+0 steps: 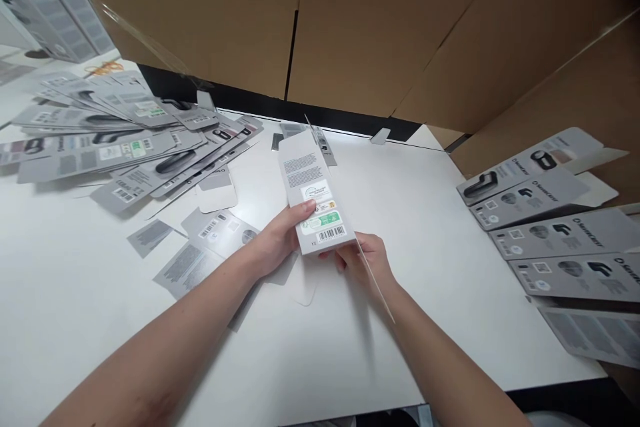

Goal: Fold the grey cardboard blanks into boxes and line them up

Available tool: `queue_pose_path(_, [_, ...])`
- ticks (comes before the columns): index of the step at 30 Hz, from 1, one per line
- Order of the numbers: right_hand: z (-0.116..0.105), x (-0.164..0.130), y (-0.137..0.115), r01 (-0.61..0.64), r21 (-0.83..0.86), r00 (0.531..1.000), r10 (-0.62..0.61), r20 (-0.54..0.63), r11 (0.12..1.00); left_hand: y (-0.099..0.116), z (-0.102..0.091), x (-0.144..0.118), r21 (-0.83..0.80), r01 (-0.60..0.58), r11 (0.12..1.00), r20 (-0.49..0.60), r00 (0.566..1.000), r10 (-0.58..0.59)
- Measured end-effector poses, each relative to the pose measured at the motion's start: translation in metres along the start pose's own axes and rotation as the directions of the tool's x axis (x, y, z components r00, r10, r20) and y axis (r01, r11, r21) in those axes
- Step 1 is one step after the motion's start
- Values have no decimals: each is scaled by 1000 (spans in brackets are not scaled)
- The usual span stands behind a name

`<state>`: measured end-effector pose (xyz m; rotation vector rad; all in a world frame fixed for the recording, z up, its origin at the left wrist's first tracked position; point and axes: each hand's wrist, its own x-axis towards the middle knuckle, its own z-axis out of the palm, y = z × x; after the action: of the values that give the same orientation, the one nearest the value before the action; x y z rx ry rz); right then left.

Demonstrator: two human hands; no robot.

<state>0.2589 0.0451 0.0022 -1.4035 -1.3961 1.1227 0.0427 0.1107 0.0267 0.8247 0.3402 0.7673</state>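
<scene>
Grey carton (316, 197), printed with text, labels and a barcode, is held above the white table (430, 213), its barcode end towards the person and its far end tilted up and away. At the carton's near left edge the left hand (280, 240) has its grip closed on it, thumb lying across the printed face by the green label. Under the carton's near right corner the right hand (365, 260) closes its grip from beneath, fingers curled below the barcode; a thin open flap hangs from the carton past that wrist. Left of the carton, a loose heap of flat cartons (130, 147) is spread over the table. Right of the carton, a row of folded boxes (555, 227) lies overlapping at the table's edge. Beyond the carton rises a brown cardboard wall (350, 20).
</scene>
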Motion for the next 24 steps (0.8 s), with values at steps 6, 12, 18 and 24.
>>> queue_pose_path(6, [8, 1, -12, -10, 23, 999, 10, 35, 1000, 0, 0, 2, -19, 9, 1000, -32, 999, -10])
queue_pose_path(12, [6, -2, -7, -73, 82, 997, 72, 16, 994, 1, 0, 2, -48, -9, 999, 74, 997, 12])
queue_pose_path(18, [9, -2, -18, -90, 118, 995, 93, -21, 989, 1, -1, 2, 5, -19, 1000, 83, 996, 19])
queue_pose_path(24, [11, 1, -26, -91, 172, 994, 98, -36, 981, 0, -1, 0, 35, -30, 999, 64, 998, 28])
